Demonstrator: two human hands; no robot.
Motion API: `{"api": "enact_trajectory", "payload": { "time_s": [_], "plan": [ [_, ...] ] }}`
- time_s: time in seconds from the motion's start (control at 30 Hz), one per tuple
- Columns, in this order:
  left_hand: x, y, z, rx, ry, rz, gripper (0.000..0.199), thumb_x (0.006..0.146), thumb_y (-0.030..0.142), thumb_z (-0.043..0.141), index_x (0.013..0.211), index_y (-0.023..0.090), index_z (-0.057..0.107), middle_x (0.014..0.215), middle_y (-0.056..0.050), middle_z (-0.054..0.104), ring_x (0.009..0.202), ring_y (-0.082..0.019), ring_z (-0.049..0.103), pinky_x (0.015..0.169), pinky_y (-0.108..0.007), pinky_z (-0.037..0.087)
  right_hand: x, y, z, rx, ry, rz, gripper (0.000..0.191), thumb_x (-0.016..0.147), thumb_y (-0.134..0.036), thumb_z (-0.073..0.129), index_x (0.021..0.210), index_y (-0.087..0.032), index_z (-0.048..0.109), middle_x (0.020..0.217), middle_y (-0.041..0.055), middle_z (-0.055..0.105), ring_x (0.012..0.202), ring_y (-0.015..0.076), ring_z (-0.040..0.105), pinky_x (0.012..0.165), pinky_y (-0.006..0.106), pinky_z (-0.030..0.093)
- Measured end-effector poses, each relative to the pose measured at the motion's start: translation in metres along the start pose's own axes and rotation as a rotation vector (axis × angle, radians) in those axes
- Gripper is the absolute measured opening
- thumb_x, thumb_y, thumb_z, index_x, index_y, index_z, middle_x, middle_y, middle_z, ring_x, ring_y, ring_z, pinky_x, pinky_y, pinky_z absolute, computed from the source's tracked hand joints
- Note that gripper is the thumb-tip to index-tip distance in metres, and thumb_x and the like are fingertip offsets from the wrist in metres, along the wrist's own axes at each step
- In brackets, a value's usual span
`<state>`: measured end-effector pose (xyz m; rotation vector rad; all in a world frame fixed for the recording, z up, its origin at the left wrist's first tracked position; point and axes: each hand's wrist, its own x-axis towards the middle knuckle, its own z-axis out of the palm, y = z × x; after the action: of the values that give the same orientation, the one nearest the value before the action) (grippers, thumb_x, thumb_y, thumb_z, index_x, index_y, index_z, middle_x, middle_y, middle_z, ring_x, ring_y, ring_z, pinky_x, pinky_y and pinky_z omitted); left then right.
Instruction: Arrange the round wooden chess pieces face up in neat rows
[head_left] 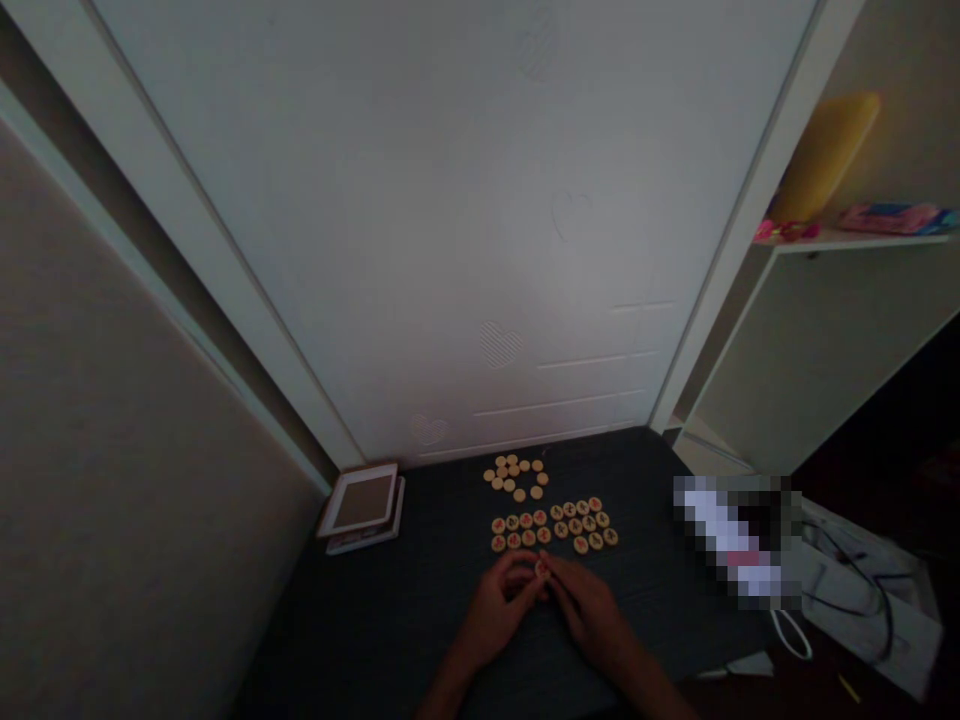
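Head view shows a dark tabletop (375, 620) set with its far edge against a white panel (420, 200), which has hearts and straight lines worked into its face. A plain wall (90, 450) runs along the left side, past a pale upright strip; the light is dim. Near the middle of the tabletop, towards its near edge, the left hand (495, 595) and the right hand (589, 595) meet, fingers closed on one round piece (541, 568) with a reddish mark, pinched between the fingertips. Just beyond them lie two groups of marked pieces in rows: the left group (513, 540), two rows of four, mostly red; the right group (575, 525), two rows of four and a row of three, mostly dark. The marks are too small to read. Closer to the far edge, plain pieces (508, 485) lie loosely scattered. At the far left corner sits a small stack (364, 502), its top light-rimmed with a brown middle. A pixelated thing (731, 540) covers part of the right edge; beyond it are a white box (877, 610) and dark cables. Higher on the right, a shelf (847, 240) bears a yellow thing (832, 150) and a pink-and-blue packet (892, 218).
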<state>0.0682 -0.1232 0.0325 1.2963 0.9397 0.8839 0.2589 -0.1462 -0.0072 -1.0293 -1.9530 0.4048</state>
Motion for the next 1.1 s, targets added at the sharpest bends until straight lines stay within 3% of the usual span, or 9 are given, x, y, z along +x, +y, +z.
{"api": "enact_trajectory", "payload": {
  "time_s": [0.23, 0.43, 0.8, 1.1],
  "plan": [
    [0.0, 0.0, 0.0, -0.005, 0.006, -0.004, 0.032, 0.088, 0.041, 0.072, 0.111, 0.019, 0.064, 0.091, -0.006, 0.078, 0.086, -0.022, 0.074, 0.081, -0.031, 0.056, 0.004, -0.003, -0.002, -0.004, 0.004, 0.019, 0.041, 0.102, -0.023, 0.048, 0.142, -0.028, 0.053, 0.131, 0.0082, 0.066, 0.118, 0.0232, 0.066, 0.101, 0.041, 0.057],
    [0.0, 0.003, 0.0, -0.013, 0.008, -0.005, 0.034, 0.083, 0.042, 0.076, 0.107, 0.02, 0.064, 0.097, -0.007, 0.078, 0.089, -0.022, 0.074, 0.082, -0.031, 0.056, 0.011, -0.015, -0.007, 0.007, 0.025, 0.025, 0.034, 0.101, -0.021, 0.052, 0.133, -0.029, 0.06, 0.12, 0.0069, 0.07, 0.108, 0.0202, 0.069, 0.094, 0.034, 0.06],
    [0.001, 0.002, 0.002, 0.057, 0.063, 0.014, 0.028, 0.088, 0.047, 0.068, 0.091, 0.019, 0.063, 0.08, -0.003, 0.075, 0.076, -0.019, 0.071, 0.068, -0.025, 0.053, 0.01, -0.013, -0.006, -0.008, 0.079, 0.019, 0.029, 0.096, -0.027, 0.062, 0.125, -0.026, 0.063, 0.107, 0.0068, 0.073, 0.097, 0.0212, 0.071, 0.086, 0.034, 0.061],
    [0.001, -0.001, 0.003, 0.04, 0.071, 0.025, 0.034, 0.089, 0.052, 0.067, 0.098, 0.019, 0.062, 0.079, -0.003, 0.074, 0.071, -0.017, 0.069, 0.064, -0.025, 0.051, 0.011, -0.014, -0.008, -0.002, 0.066, 0.023, 0.028, 0.099, -0.023, 0.054, 0.126, -0.026, 0.063, 0.108, 0.0071, 0.072, 0.099, 0.0214, 0.069, 0.087, 0.036, 0.061]
  ]
}}
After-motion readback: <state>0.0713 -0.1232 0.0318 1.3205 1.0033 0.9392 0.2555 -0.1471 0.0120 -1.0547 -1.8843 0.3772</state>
